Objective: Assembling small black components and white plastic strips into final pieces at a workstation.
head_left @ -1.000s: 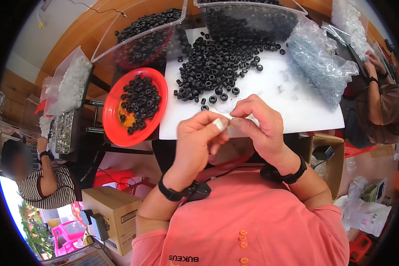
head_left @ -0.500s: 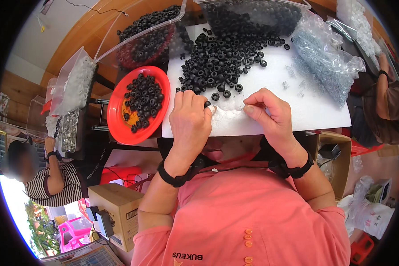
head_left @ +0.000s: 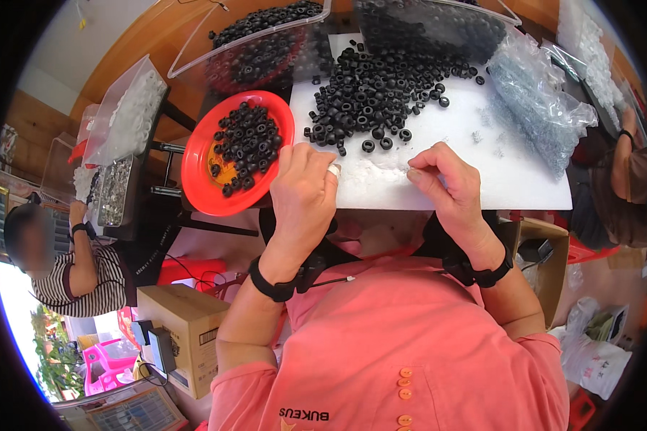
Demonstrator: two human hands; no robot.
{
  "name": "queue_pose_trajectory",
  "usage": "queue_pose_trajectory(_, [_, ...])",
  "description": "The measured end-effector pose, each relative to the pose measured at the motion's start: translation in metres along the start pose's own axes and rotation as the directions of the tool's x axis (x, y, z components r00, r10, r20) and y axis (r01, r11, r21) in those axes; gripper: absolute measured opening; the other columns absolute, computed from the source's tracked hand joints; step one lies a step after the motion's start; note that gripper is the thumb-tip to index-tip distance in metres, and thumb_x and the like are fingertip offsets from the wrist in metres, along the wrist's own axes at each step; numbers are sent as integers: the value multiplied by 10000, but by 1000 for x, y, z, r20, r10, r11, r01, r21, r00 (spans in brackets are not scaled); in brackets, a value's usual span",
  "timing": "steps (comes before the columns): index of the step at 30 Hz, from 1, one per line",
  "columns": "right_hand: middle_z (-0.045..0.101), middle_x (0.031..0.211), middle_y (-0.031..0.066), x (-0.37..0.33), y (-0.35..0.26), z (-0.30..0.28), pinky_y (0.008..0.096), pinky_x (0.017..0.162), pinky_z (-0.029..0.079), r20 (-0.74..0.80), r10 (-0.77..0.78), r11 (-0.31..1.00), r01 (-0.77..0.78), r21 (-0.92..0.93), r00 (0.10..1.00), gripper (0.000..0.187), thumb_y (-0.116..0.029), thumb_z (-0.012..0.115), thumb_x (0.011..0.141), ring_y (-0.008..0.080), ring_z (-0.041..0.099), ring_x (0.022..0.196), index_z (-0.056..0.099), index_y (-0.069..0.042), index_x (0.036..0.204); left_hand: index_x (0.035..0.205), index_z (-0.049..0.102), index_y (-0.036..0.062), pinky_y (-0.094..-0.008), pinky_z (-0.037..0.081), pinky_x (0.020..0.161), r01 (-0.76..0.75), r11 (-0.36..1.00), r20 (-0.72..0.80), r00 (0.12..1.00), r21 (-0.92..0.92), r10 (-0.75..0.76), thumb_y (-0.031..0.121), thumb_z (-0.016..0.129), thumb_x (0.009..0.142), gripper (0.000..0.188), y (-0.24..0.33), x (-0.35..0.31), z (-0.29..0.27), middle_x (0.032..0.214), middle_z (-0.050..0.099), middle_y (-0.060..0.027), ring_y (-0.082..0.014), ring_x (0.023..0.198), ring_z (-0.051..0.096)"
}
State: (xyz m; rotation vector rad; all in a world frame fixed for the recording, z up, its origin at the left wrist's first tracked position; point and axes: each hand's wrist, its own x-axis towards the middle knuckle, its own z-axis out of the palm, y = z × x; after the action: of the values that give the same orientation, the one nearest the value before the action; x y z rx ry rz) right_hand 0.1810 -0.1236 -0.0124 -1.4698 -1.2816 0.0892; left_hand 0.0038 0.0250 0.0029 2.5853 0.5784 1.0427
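- Black rings (head_left: 366,100) lie on the white board (head_left: 510,190); probably light, stiff; better pinch outer wall.
- Left hand (head_left: 304,185) curls over board's near left corner; grasp hidden.
- Right hand (head_left: 449,188), above board's near part, bends fingers; grasp unclear.

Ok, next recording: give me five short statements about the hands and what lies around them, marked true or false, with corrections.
1. The red plate holds small black pieces. True.
2. The right hand is apart from the loose black pile. True.
3. The plate lies to the right of the right hand. False: it lies to the left of the left hand.
4. A clear bag lies at the right of the white board. True.
5. What shows through the bag is bright red. False: it is pale blue-grey.
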Motion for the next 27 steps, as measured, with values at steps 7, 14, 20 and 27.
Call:
queue_pose_trajectory(7, [600, 784, 82, -1, -6, 3, 286, 598, 466, 9, -1, 1000, 2, -30, 1000, 102, 22, 684, 830, 188, 597, 660, 612, -6, 896, 931, 665, -6, -404, 479, 739, -79, 990, 77, 995, 118, 71, -74, 622, 753, 195, -4, -6, -4, 889, 571, -127, -314, 907, 559])
queue_pose_trajectory(14, [624, 806, 87, 7, -25, 32, 289, 602, 480, 64, -31, 987, 21, 157, 997, 123, 23, 690, 835, 196, 624, 674, 611, -15, 921, 1031, 696, -29, -257, 456, 591, 408, 700, 243, 913, -587, -328, -47, 646, 836, 203, 5, -8, -18, 857, 641, -41, -131, 715, 574])
queue_pose_trajectory(20, [614, 806, 85, 20, -33, 45, 283, 599, 478, 53, -93, 982, 83, 171, 994, 125, 55, 663, 854, 187, 616, 678, 602, -11, 941, 1074, 705, -29, -181, 422, 529, 521, 257, 401, 824, -814, -400, -6, 643, 902, 183, 11, -8, -18, 855, 684, -41, -59, 596, 545])
queue_pose_trajectory(27, [617, 808, 76, 22, -35, 46, 279, 612, 480, 54, -32, 986, 22, 167, 998, 114, 68, 647, 862, 178, 618, 683, 602, -6, 936, 1083, 689, -55, -197, 459, 514, 550, 34, 497, 779, -835, -382, 0, 632, 916, 185, 7, -10, -15, 890, 692, -102, -88, 659, 594])
